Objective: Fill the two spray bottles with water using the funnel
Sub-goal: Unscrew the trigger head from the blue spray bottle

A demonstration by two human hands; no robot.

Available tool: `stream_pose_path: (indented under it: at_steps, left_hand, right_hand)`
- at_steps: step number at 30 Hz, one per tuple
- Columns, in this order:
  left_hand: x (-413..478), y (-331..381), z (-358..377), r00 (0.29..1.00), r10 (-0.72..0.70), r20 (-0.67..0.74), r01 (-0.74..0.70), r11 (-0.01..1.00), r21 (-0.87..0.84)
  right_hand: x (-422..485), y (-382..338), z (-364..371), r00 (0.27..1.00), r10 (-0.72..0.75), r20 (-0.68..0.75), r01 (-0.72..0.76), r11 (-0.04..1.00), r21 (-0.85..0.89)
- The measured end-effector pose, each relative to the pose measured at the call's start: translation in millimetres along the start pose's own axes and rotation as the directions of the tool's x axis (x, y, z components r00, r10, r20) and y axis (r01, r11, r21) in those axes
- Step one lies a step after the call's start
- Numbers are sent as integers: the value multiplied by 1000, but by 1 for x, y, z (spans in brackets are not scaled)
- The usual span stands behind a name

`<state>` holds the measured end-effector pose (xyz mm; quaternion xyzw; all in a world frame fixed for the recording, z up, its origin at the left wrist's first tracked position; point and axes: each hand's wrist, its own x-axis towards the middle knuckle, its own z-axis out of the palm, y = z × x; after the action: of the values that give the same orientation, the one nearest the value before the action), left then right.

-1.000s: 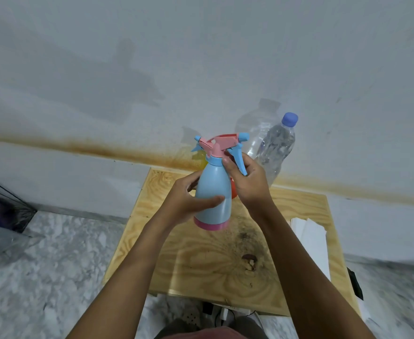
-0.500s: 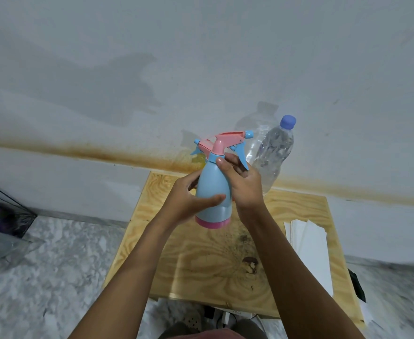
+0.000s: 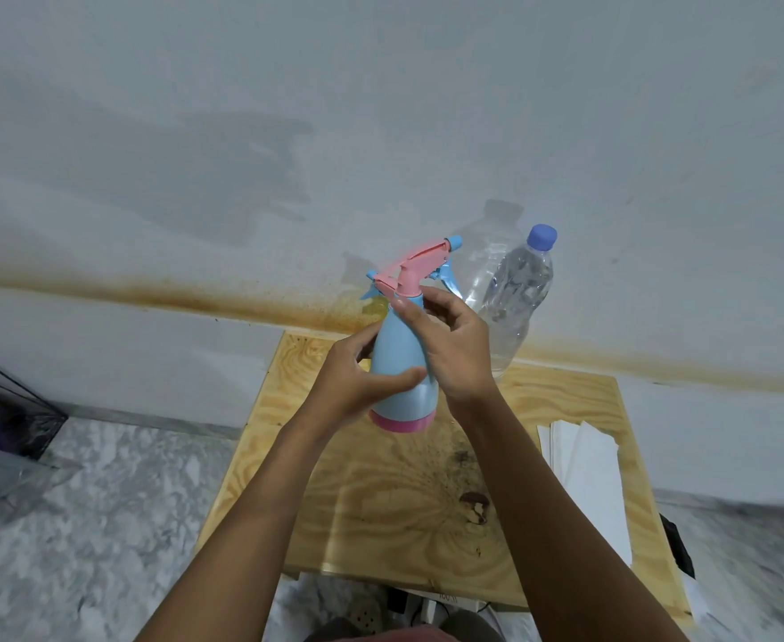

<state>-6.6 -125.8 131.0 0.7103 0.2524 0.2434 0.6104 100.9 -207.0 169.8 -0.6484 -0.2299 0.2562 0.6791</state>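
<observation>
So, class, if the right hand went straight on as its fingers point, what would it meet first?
The neck of the light-blue plastic spray bottle, just under its pink trigger head, probably already touching.

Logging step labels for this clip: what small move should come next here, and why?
Probably twist the pink spray head off. The left hand grips the blue spray bottle above the table, the right hand pinches its neck, and the head is still on, so nothing can be poured in yet.
</observation>
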Motion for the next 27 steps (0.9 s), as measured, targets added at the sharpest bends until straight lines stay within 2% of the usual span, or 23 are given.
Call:
stream_pose_path:
  at_steps: [5, 12, 16, 22, 27]
  left_hand:
    - [0, -1, -2, 1000, 1, -25, 0, 1000, 11]
    - [-2, -1, 5, 999, 24, -24, -25, 999, -39]
    - [-2, -8, 7, 1000, 17, -13, -18, 999, -49]
    - [-4, -12, 13, 999, 24, -22, -25, 999, -41]
    - [-4, -26, 13, 998, -12, -56, 12, 1000, -7]
  right_hand:
    - [-2, 0, -1, 993, -114, 26, 116, 991, -72]
    - [2, 3, 0, 982, -188, -17, 179, 958, -226]
    - [1, 9, -3, 988, -150, -26, 141, 968, -208]
    - [0, 7, -4, 986, -167, -26, 153, 948, -278]
    - [-1, -15, -15, 964, -265, -34, 255, 951, -177]
